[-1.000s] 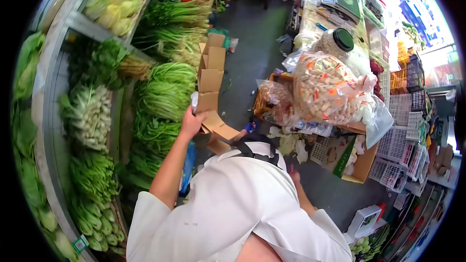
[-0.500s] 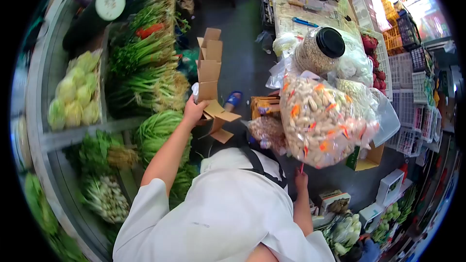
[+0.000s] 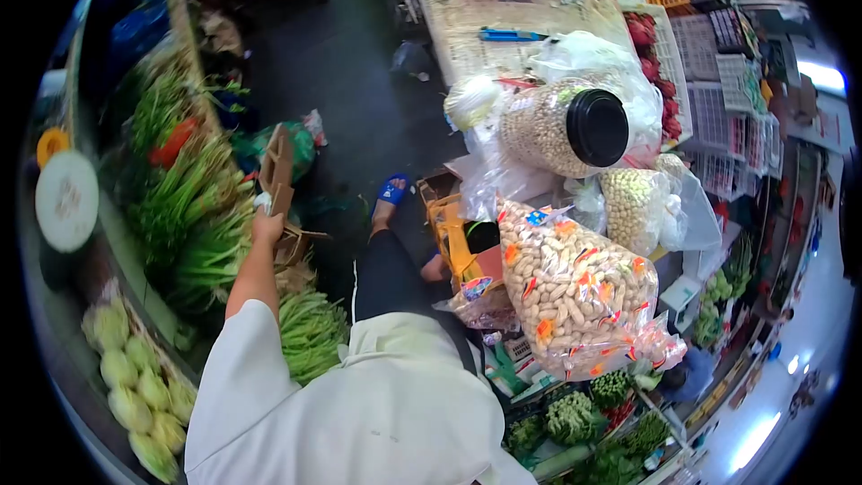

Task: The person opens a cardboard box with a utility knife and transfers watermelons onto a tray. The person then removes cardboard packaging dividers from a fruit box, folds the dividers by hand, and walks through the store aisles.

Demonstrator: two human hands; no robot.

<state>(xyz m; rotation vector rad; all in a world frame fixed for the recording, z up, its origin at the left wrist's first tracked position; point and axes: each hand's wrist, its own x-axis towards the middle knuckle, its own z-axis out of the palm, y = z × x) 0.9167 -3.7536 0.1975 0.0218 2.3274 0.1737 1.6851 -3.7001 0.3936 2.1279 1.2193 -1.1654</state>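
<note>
My left hand (image 3: 267, 226) is closed around an unfolded brown cardboard box (image 3: 277, 160), held out in front of me beside the vegetable stall. A small white scrap (image 3: 262, 203) shows at the same hand; whether it is gripped or stuck there I cannot make out. Bunches of leafy greens (image 3: 211, 256) lie just left of that hand. My right hand is out of sight, hidden by my body or the goods. On my right bulges a clear bag of peanuts (image 3: 575, 292), printed with orange marks. Behind it a black-lidded jar (image 3: 548, 130) leans on its side.
A table (image 3: 458, 13) at the upper right bears a blue box cutter (image 3: 512, 35) and plastic bags. An orange-brown box (image 3: 453, 233) stands below its edge. Green bundled netting (image 3: 301, 157) lies by the stall. Cut winter melon (image 3: 66, 201) and cabbages (image 3: 135, 386) sit at left.
My view has turned and shifted, and my legs show a stride. The cardboard, still in my left hand, now appears more edge-on. My right hand has left the view.
</note>
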